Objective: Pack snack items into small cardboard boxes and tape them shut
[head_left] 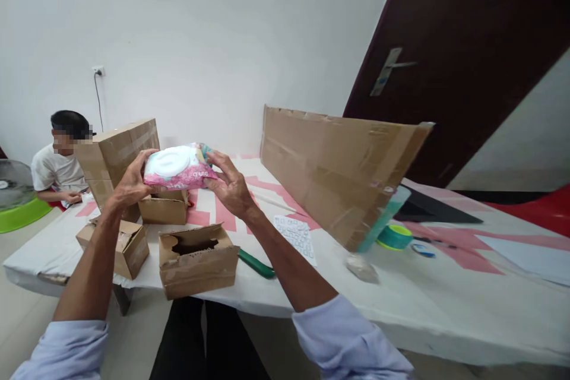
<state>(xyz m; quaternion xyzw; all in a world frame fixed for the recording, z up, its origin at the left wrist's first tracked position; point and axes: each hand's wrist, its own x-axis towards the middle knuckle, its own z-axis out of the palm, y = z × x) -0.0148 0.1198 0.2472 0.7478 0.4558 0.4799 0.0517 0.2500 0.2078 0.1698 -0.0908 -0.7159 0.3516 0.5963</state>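
The person's left hand (131, 181) and right hand (232, 189) grip a pink-and-white packet (176, 167) at its two ends, left of the frame's centre, its white oval lid facing up. The packet is raised above the table (427, 303), partly covering a cardboard box (162, 211) behind it. Lower in the frame, an open carton (198, 273) stands near the table's front edge, with a small box (133, 254) to its left and a green object (256, 263) at its right. A large cardboard piece (325, 163) stands right of centre; a co-worker (56, 166) sits at far left.
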